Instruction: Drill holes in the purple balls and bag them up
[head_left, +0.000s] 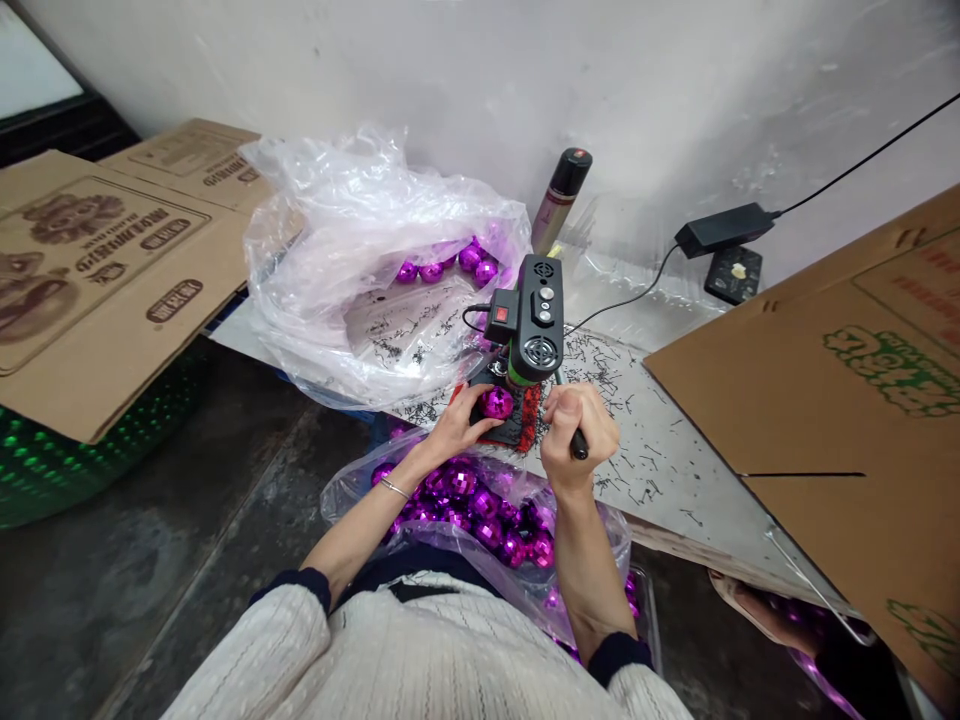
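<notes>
A shiny purple mirrored ball (496, 403) sits between the thumb and fingers of my left hand (459, 420), over the dark base of a small press. My right hand (579, 428) is wrapped in a fist round the press's lever handle (579, 445), whose black end sticks out below the fist. The black press head (541, 312), with round vents and a red switch, stands just above and behind the ball. Red fuzzy material (529, 420) edges the base. Close to my body, an open clear bag (346, 490) holds many purple balls (487, 502).
A large clear plastic bag (315, 230) with purple balls lies behind on the left. A spray can (561, 200) leans near the wall. Small dark bits litter the white table (637, 450). Cardboard boxes (97, 250) flank both sides. A power adapter (726, 229) trails a cable. Someone's hand shows lower right.
</notes>
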